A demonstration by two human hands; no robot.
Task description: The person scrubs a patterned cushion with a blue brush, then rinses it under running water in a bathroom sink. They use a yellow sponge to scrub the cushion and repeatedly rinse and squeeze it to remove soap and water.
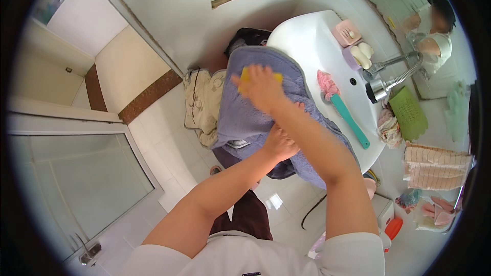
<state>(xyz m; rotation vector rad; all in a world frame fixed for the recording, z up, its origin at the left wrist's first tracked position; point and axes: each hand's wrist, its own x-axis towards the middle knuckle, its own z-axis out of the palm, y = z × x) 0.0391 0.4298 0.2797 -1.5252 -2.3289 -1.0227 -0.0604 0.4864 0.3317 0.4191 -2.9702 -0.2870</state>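
A purple-blue plush cloth [264, 59] with a grey edging drapes over the near left side of a white washbasin [307, 34]. My right hand [262, 86] holds a flat yellow block [277, 78], maybe a sponge, down against the plush; most of it is hidden under the palm. Lower on the same cloth rests my left hand [282, 142]. My right forearm crosses over its fingers, so I cannot see whether they grip the fabric. Inside the basin lies a teal-handled brush [349, 120] with a pink scrunched head.
A chrome faucet [379, 89] reaches over the basin beside soap dishes [346, 32]. Cream patterned fabric [203, 99] hangs left of the plush cloth. A green holder [407, 114] and a striped towel [437, 165] are at the right wall. A glazed door [88, 180] stands at left.
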